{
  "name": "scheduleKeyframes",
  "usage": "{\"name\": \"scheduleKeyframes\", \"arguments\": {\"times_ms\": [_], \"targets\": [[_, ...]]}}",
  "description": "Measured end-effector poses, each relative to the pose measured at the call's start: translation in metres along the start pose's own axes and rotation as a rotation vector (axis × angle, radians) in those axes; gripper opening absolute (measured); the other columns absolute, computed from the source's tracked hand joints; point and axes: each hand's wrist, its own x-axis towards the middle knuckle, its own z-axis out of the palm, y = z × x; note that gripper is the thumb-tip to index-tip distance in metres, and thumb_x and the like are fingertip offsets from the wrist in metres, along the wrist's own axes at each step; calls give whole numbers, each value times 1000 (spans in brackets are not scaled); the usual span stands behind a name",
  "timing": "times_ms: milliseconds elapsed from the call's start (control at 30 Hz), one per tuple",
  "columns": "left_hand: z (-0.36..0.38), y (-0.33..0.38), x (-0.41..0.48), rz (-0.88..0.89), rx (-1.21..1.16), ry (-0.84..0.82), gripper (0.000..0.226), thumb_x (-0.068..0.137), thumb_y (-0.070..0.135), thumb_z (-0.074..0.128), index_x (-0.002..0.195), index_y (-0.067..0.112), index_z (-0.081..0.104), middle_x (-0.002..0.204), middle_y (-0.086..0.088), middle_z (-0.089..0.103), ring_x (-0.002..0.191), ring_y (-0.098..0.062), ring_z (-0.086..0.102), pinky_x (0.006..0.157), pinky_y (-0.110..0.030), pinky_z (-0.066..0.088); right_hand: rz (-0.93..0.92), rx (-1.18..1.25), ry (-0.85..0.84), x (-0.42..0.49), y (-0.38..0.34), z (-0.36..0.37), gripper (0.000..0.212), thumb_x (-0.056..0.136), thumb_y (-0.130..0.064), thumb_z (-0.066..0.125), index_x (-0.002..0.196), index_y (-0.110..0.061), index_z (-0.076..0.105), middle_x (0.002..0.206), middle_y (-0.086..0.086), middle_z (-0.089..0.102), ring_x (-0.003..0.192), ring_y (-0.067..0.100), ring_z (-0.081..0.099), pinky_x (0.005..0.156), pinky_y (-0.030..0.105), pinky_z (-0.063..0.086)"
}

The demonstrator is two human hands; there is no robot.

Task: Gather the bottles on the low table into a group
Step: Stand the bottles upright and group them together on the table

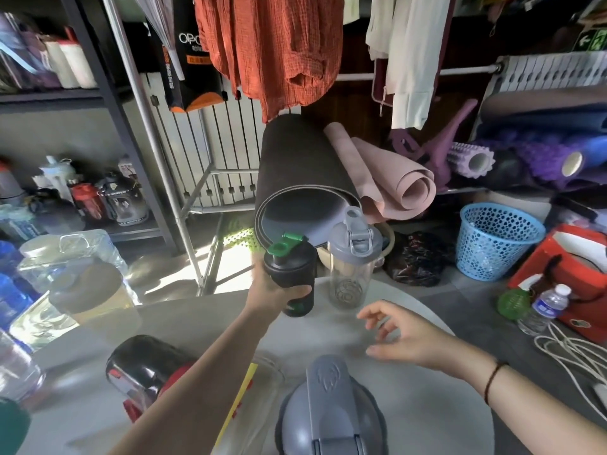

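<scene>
Left hand (274,292) grip wrapped round black shaker bottle (290,274), centre frame, at worktop (427,405) far edge — base just beside clear grey-lidded bottle (353,267), judged set close for grouping; right hand (404,336) grip spread, empty, lower right; third grey-lidded bottle (328,412) bottom centre, well apart.

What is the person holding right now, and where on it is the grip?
The left hand holds the black bottle with the green lid, wrapped around its lower body. The right hand is open and holds nothing.
</scene>
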Motion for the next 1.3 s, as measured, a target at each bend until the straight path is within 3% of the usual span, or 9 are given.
{"name": "scheduleKeyframes", "arguments": {"times_ms": [100, 233, 367, 500, 833, 1033, 1100, 1200, 1300], "targets": [[2, 2, -7, -24, 17, 18, 97, 41, 20, 89, 125, 19, 42, 116, -4, 62, 105, -22, 62, 64, -21, 48, -6, -17, -94, 1, -8, 7, 48, 75, -25, 79, 115, -37, 56, 115, -7, 58, 98, 18, 61, 85, 23, 51], [5, 2, -12, -25, 41, 54, 95, 45, 18, 89, 127, 19, 40, 119, -4, 59, 108, -24, 59, 73, -27, 49, -8, 19, -103, 1, -13, 15, 47, 78, -22, 78, 118, -33, 57, 116, -5, 59, 93, 13, 59, 88, 28, 51], [12, 1, -17, -24, 23, 85, 85, 56, 11, 88, 123, 21, 39, 124, -6, 53, 107, -22, 55, 63, -18, 43, 9, 41, -103, 1, -13, 16, 48, 78, -20, 78, 120, -30, 57, 118, -2, 60, 96, 13, 58, 84, 19, 50], [17, 0, -17, -28, 46, 118, 79, 56, 14, 88, 116, 28, 38, 124, -6, 54, 109, -24, 56, 80, -30, 47, 17, 64, -94, 0, -12, 17, 47, 77, -20, 78, 118, -32, 58, 117, -1, 59, 95, 12, 58, 84, 20, 49], [7, 8, -23, -84, 75, 31, 104, 59, 9, 86, 144, 22, 28, 134, -5, 52, 121, -25, 53, 92, -37, 50, 75, 71, -116, -6, -30, 22, 47, 79, -17, 76, 120, -28, 56, 115, -3, 58, 93, 12, 58, 92, 34, 51], [-20, 26, -33, -50, 312, 13, 114, 67, 14, 82, 153, 25, 10, 149, -9, 36, 136, -26, 38, 102, -43, 45, 97, 97, -104, -9, -44, 30, 43, 72, -26, 66, 114, -27, 58, 111, 0, 62, 84, 11, 58, 73, 26, 45], [-41, 37, -38, -15, 353, 96, 96, 73, 14, 76, 151, 26, 20, 145, -8, 42, 129, -26, 46, 99, -44, 49, 110, 84, -93, -6, -43, 33, 30, 86, -19, 64, 115, -22, 60, 110, 4, 64, 86, 15, 59, 71, 27, 44], [-82, 63, -50, 161, 403, 354, 66, 80, 7, 65, 139, 26, 44, 136, -2, 48, 122, -21, 50, 97, -29, 47, 135, 55, -59, 0, -36, 35, 23, 92, -14, 58, 114, -19, 63, 113, 10, 67, 100, 30, 64, 81, 39, 49], [-126, 88, -59, 306, 565, 687, 56, 76, 3, 59, 127, 26, 54, 135, -5, 44, 125, -27, 41, 105, -34, 38, 143, 117, -42, -1, -40, 39, 17, 91, -14, 61, 106, -21, 67, 114, 15, 69, 110, 36, 61, 93, 48, 47]]}}
